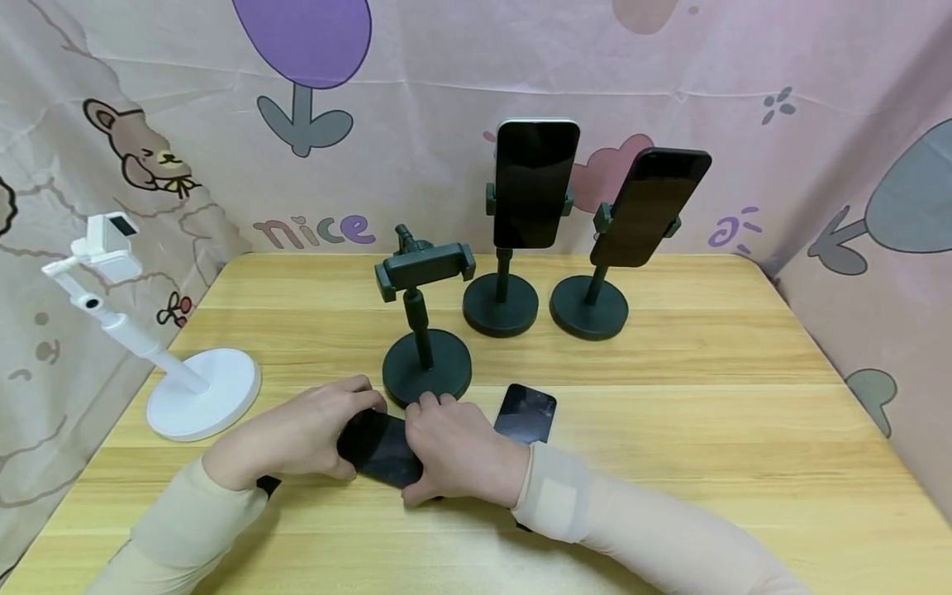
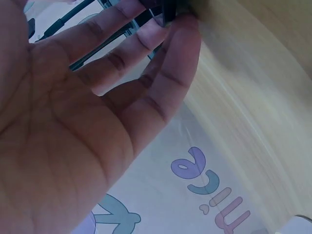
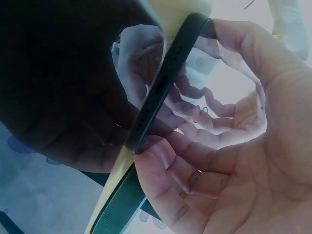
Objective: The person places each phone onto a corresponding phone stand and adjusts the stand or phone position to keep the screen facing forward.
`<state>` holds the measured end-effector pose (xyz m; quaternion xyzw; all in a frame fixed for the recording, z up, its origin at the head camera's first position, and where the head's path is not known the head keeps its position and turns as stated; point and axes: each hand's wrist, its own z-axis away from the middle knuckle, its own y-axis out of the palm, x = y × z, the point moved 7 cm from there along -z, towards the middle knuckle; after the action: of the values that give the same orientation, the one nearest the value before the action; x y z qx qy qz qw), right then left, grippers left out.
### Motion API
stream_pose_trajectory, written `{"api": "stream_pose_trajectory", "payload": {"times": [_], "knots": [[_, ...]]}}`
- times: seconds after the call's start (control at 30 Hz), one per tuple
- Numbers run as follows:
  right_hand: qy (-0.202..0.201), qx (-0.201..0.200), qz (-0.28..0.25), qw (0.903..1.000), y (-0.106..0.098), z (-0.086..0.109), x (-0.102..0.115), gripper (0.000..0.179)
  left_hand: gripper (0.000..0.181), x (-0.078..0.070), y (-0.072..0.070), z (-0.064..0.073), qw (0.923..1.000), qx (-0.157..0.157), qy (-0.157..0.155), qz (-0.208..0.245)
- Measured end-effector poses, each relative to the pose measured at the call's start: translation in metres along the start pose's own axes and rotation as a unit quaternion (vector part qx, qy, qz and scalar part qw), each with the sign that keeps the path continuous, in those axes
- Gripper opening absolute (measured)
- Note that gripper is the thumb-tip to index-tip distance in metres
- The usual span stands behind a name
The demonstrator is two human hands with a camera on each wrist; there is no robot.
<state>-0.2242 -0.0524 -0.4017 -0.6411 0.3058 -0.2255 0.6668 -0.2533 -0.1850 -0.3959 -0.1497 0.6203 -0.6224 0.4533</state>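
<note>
A black smartphone (image 1: 379, 446) is held sideways low over the near part of the table. My left hand (image 1: 312, 430) grips its left end, and my right hand (image 1: 464, 450) grips its right end. In the right wrist view, the thumb and fingers of the right hand (image 3: 273, 126) pinch the edge of the phone (image 3: 161, 87) with the port. The left wrist view shows the left hand's (image 2: 73, 117) palm and curled fingers, with only a dark bit of phone. Just behind the phone stands a dark green phone stand (image 1: 424, 264), its clamp holding nothing.
A second phone (image 1: 525, 413) lies flat beyond the right wrist, partly hidden. Two more green stands hold an upright phone (image 1: 535, 182) and a tilted phone (image 1: 654, 207) at the back. A white stand (image 1: 204, 397) is at the left. Printed cloth (image 1: 431, 74) hangs behind the table.
</note>
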Motion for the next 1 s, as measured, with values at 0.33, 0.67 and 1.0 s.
{"api": "stream_pose_trajectory", "payload": {"times": [0.33, 0.67, 1.0], "knots": [[-0.003, 0.000, -0.018, 0.9998, -0.002, 0.001, 0.000, 0.072, 0.067, -0.002, -0.007, 0.005, 0.9999, 0.005, -0.005, 0.014], [0.000, -0.013, -0.068, 0.9976, -0.008, 0.005, -0.007, 0.075, 0.071, -0.008, -0.019, 0.013, 0.9996, -0.019, 0.004, 0.019], [0.008, -0.022, -0.111, 0.9935, -0.014, 0.012, -0.016, 0.074, 0.068, -0.012, -0.034, 0.021, 0.9981, -0.039, 0.009, 0.047]]}}
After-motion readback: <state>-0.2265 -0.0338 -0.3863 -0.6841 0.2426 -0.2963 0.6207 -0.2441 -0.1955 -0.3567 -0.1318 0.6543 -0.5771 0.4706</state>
